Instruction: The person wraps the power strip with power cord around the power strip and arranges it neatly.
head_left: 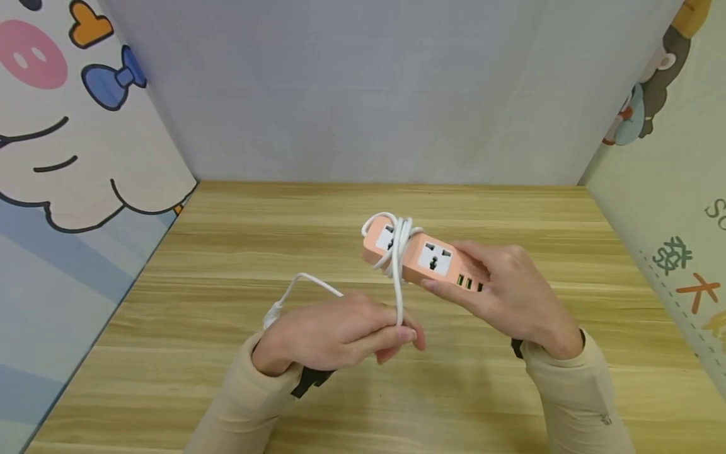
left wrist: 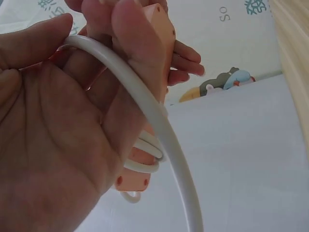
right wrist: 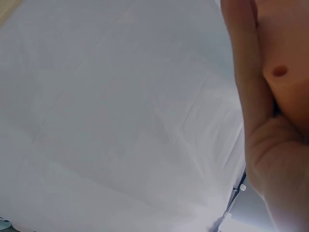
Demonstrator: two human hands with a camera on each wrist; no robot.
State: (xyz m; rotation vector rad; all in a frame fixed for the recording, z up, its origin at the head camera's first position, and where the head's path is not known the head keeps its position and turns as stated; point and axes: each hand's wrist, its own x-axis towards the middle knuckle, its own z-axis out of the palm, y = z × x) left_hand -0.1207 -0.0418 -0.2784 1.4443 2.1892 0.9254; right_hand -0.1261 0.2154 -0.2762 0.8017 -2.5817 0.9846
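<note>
A pink power strip (head_left: pixel 413 268) with white sockets and several USB ports is held above the table by my right hand (head_left: pixel 513 296), which grips its port end. White cord (head_left: pixel 401 243) is wound several times around the strip's far end. From those turns the cord runs down to my left hand (head_left: pixel 346 331), which pinches it between thumb and fingers. Behind that hand the cord's loose end arcs to a white plug (head_left: pixel 273 314) near the left wrist. In the left wrist view the cord (left wrist: pixel 145 99) crosses the palm. The right wrist view shows only part of the strip (right wrist: pixel 289 48).
Beneath both hands lies a wood-grain table (head_left: pixel 227 252). A pale grey panel (head_left: pixel 368 94) stands along its back edge. Printed panels with cartoon figures rise at the left (head_left: pixel 85 157) and right (head_left: pixel 669 208) sides.
</note>
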